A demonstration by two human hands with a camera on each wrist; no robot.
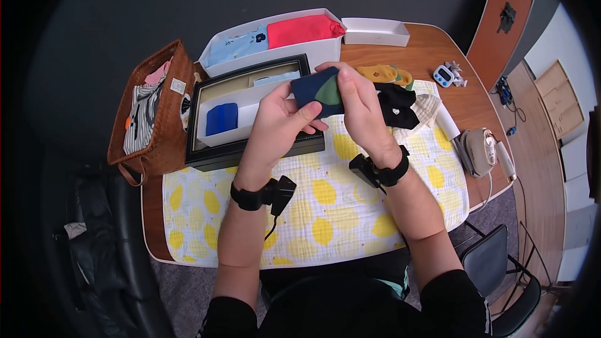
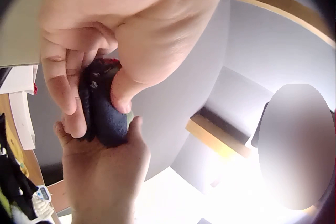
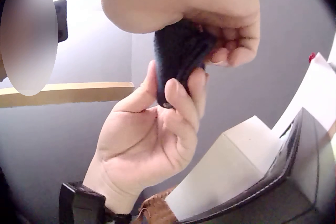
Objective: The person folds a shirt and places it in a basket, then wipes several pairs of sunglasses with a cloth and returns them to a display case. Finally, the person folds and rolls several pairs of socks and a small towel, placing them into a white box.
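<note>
A folded navy sock (image 1: 315, 91) with a green patch is between both hands, raised over the table. My left hand (image 1: 280, 115) pinches one end, its thumb across the front. At the other end my right hand (image 1: 361, 109) grips it with the thumb near the top edge. In the left wrist view the folded sock (image 2: 107, 106) shows thick doubled layers. Below the hands sits a white box (image 1: 247, 119) holding a folded blue item (image 1: 221, 119), inside a black case (image 1: 253, 153). To the right lie black socks (image 1: 397, 103) and mustard socks (image 1: 382, 74).
A wicker basket (image 1: 164, 122) of clothes stands left. Behind is a white box (image 1: 305, 51) with light blue and red cloth, beside a shallow white box (image 1: 375, 32). A lemon-print cloth (image 1: 325, 213) covers the front. A timer (image 1: 443, 76) and a beige corded appliance (image 1: 481, 150) lie right.
</note>
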